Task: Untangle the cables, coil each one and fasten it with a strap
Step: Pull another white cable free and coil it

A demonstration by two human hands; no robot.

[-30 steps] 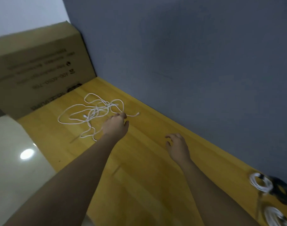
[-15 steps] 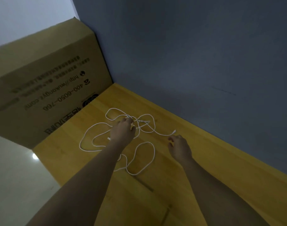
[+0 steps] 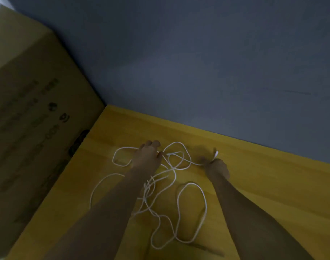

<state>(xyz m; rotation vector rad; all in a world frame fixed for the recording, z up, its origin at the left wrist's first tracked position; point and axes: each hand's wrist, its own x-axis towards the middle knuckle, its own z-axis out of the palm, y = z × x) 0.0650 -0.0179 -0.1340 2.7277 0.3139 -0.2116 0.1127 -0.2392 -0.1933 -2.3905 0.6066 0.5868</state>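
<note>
A long white cable point(image 3: 190, 183) lies in loose tangled loops on the yellow wooden table point(image 3: 269, 186). My left hand point(image 3: 148, 158) lies over the far part of the tangle, its fingertips down on the table and a loop passing under them. Its thumb sits beside a free cable end. My right hand point(image 3: 215, 167) is curled and pinches the cable near its white plug, which sticks up past the fingers. A strand runs taut between the two hands. No strap is in view.
A large cardboard box point(image 3: 38, 128) stands along the table's left side, close to the tangle. A grey-blue wall point(image 3: 198, 72) closes the far edge. Bare tabletop stretches to the right of my right arm.
The view swung left and closer, so the coiled cables at right left the frame. My right hand reached to the plug end and took hold of it. The loops spread toward me.
</note>
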